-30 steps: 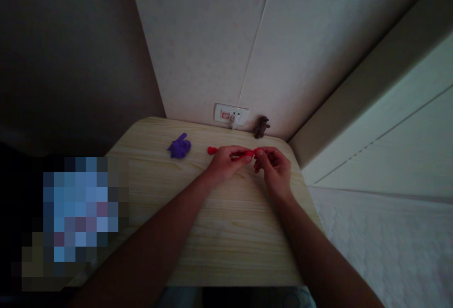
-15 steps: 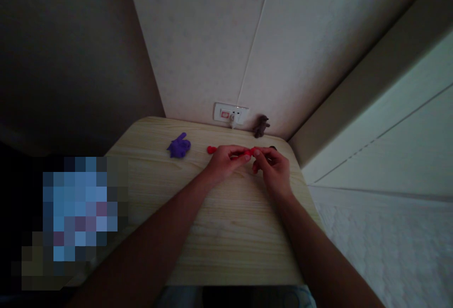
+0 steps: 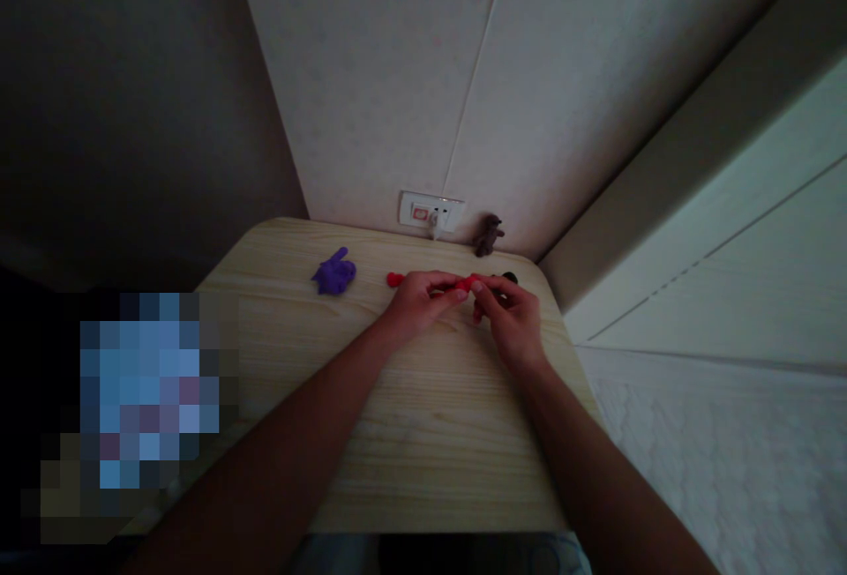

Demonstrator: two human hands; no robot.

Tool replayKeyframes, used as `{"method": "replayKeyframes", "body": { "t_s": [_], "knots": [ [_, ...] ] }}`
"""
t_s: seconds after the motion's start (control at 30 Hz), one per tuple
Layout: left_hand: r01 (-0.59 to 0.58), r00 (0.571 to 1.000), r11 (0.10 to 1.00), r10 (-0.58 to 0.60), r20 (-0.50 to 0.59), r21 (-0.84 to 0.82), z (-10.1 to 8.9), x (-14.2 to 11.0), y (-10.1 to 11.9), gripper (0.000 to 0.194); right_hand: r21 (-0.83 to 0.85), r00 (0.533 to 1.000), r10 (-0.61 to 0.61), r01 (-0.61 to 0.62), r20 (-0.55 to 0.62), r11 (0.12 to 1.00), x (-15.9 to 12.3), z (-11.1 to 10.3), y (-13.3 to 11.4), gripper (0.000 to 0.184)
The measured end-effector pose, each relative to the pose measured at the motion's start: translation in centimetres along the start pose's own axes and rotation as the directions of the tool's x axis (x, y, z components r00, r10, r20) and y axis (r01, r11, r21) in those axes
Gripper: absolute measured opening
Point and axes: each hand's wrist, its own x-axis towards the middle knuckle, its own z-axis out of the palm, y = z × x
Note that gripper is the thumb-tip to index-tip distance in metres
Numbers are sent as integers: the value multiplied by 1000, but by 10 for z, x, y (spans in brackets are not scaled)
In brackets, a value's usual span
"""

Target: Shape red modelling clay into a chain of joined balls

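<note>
- The left hand (image 3: 418, 303) and right hand (image 3: 516, 317) meet, both pinching a red clay-like piece (image 3: 466, 285) above the wooden table (image 3: 423, 443); its shape is hard to make out.
- A red lump (image 3: 394, 280) shows just beside the left hand.
- A brown figurine (image 3: 490, 235) stands beyond the right.

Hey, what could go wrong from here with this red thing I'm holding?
First, the red piece is pinched between the left grip and the right grip, so uneven pressure might bend it or make it slip.
Second, a red bit shows right beside the left grip; a sideways shift could knock it.
Third, a dark thing sits just beyond the right grip, partly hidden, so it might get nudged unnoticed.
</note>
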Motion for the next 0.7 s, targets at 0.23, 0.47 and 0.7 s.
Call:
{"method": "replayKeyframes", "body": {
  "t_s": [0.23, 0.47, 0.7],
  "knots": [
    [17, 1000, 1000, -17, -1, 10, 0, -1, 3, 37, -5, 1000, 13, -13, 8, 1000, 1, 0, 1, 38],
    [31, 1000, 999, -30, 3, -45, 1, 1, 0, 39, 14, 1000, 11, -10, -8, 1000, 0, 2, 0, 36],
    [36, 999, 997, -36, 5, -61, 2, 1, 0, 37, 75, 1000, 14, -14, 1, 997, 1, 1, 7, 33]
  ]
}}
